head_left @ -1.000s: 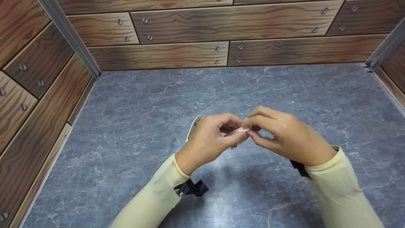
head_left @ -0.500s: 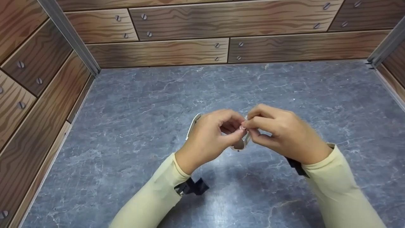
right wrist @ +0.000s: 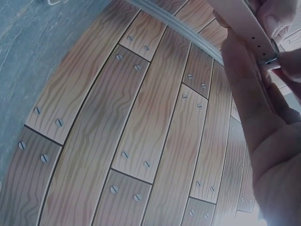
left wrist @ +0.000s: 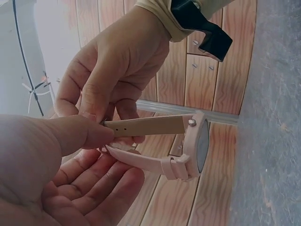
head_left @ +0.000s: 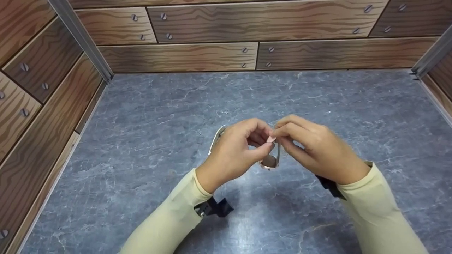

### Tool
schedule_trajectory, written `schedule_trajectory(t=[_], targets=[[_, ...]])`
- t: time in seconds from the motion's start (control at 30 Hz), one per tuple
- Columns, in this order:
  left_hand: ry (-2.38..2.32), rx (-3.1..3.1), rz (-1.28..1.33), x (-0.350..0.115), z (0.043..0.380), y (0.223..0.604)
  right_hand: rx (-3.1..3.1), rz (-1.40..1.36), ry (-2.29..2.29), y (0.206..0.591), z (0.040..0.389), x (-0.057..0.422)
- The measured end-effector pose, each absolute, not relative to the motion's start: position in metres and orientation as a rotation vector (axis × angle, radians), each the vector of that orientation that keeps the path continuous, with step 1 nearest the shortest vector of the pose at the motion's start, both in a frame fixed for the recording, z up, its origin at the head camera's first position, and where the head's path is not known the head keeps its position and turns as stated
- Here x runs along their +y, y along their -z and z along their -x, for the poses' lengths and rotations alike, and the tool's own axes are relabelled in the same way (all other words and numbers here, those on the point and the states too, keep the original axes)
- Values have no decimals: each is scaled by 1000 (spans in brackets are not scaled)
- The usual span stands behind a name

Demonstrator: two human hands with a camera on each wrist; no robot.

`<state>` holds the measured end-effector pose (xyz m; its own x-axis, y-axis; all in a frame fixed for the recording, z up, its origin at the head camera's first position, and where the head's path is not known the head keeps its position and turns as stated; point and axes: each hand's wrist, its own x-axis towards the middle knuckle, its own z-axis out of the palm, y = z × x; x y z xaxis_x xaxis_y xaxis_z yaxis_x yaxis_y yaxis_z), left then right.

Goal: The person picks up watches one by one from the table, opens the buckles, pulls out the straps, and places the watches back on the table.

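Observation:
A wristwatch [head_left: 269, 162] with a pale pink strap hangs from both hands above the table, its case lowest. In the left wrist view the strap [left wrist: 146, 127] forms a loop, its two ends brought together at the fingertips. My left hand [head_left: 236, 153] pinches the strap between thumb and fingers. My right hand [head_left: 314, 150] pinches the strap ends from the other side, fingertips meeting the left ones. In the right wrist view the buckle [right wrist: 272, 60] and several strap holes show near the fingers. Fingers partly hide where the ends meet.
A thin white curved object [head_left: 216, 139] lies partly hidden behind the left hand. The grey marbled table [head_left: 169, 113] is bordered by wood-patterned walls [head_left: 204, 58] at the back and sides. Both forearms wear pale yellow sleeves with black wrist mounts [head_left: 215, 208].
The watch case has swung down into view below the fingers, having been mostly hidden by the hands. The hands have risen slightly, and the fingers have shifted their pinch on the strap ends.

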<state>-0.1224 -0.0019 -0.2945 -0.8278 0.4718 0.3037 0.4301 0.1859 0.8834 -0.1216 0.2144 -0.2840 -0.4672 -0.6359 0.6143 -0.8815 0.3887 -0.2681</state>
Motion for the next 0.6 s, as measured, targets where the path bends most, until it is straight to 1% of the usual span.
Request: schedule_trajectory(t=[0.3, 0.6], targets=[[-1742, 2386, -962, -2, 121, 295, -2276, -1346, -899, 280, 120, 215], [-1753, 2380, -939, -2, 121, 294, -2276, -1264, -987, 278, 119, 215]])
